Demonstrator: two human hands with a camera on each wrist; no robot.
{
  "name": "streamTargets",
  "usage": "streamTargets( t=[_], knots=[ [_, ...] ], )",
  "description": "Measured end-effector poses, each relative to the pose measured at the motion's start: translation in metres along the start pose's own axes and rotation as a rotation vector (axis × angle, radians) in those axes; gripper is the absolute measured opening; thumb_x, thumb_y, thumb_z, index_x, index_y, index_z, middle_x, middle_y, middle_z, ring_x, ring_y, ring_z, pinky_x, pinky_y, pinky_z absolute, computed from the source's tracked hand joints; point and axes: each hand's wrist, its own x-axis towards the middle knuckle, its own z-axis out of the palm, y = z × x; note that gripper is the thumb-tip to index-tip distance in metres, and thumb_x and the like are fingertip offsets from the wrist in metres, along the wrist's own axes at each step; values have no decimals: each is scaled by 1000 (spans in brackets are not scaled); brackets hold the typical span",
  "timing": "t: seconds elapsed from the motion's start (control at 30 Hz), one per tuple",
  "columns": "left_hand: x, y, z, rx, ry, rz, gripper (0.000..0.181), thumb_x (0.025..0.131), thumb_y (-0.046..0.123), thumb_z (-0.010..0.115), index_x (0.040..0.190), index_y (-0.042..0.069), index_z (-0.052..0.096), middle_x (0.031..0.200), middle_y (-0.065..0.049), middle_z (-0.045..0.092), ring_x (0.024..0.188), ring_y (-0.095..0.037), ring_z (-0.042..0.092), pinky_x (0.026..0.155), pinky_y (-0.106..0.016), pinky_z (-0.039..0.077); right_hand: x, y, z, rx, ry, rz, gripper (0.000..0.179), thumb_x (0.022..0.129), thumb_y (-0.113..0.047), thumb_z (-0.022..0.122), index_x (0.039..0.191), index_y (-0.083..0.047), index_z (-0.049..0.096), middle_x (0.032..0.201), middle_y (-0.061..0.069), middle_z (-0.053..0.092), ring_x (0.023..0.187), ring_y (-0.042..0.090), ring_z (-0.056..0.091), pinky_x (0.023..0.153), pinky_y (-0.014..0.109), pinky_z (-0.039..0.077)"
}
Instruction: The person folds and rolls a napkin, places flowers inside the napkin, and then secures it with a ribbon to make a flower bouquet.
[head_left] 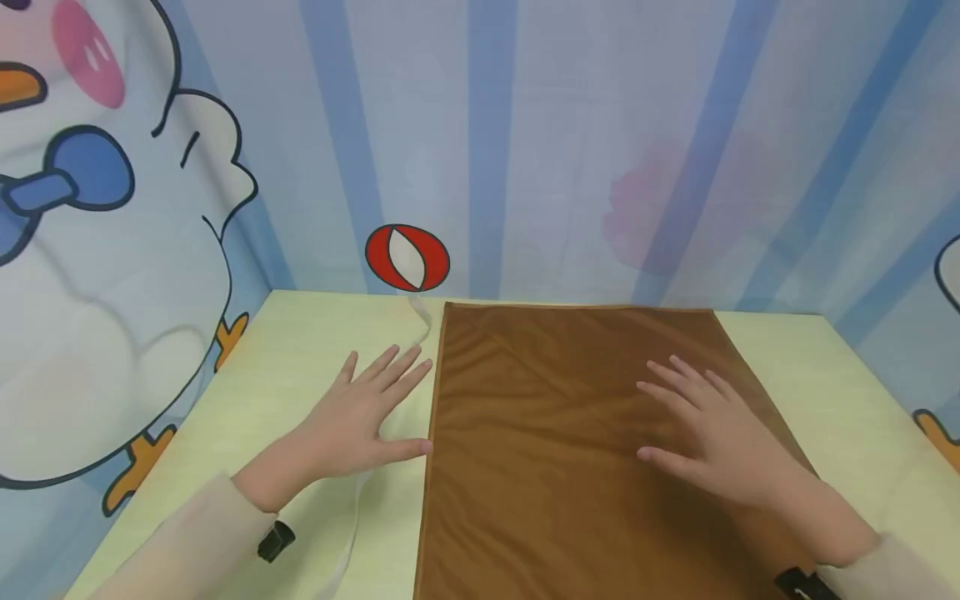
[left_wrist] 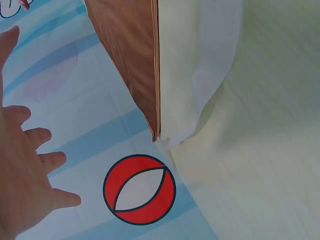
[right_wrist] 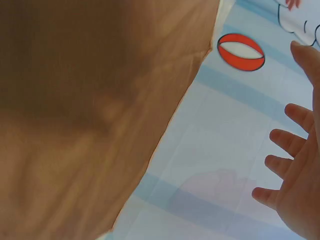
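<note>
A brown cloth (head_left: 540, 467) with slight wrinkles lies spread over the table. My left hand (head_left: 367, 417) hovers near its left edge, fingers spread and holding nothing. Under that hand runs a white ribbon (head_left: 351, 533), which the left wrist view shows as a wide pale strip (left_wrist: 217, 55) beside the cloth's edge. Over the cloth's right part is my right hand (head_left: 712, 433), its fingers spread and nothing in its grasp. Both hands appear raised above the surface; the right one casts a shadow on the cloth, seen in the right wrist view.
The pale yellow tabletop (head_left: 225, 400) shows on both sides of the cloth. A blue striped backdrop (head_left: 555, 150) stands behind it, printed with a red and white ball (head_left: 407, 257). A large white cartoon bird (head_left: 97, 350) is printed at the left.
</note>
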Motion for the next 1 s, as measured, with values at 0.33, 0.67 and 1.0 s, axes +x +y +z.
streamTargets(
  t=[0.33,0.67,1.0],
  knots=[
    [-28,24,12,-30,66,126,83,83,62,62,149,20,37,154,-1,35,138,-30,36,105,-63,25,-22,-33,8,54,80,-89,66,79,-38,78,137,-18,52,138,2,50,122,24,48,94,48,35],
    [-54,45,30,-39,55,242,80,81,64,63,145,22,41,139,1,50,125,-18,47,92,-50,41,-46,-62,27,219,-98,-72,56,87,-44,68,136,-22,52,126,-11,50,110,11,53,83,32,50],
    [-65,50,58,-37,120,439,70,80,66,62,126,14,56,117,3,56,103,-12,52,75,-27,40,-56,-63,59,346,-135,-341,43,89,-38,67,123,-12,60,105,-7,51,93,3,46,72,18,43]
  ],
)
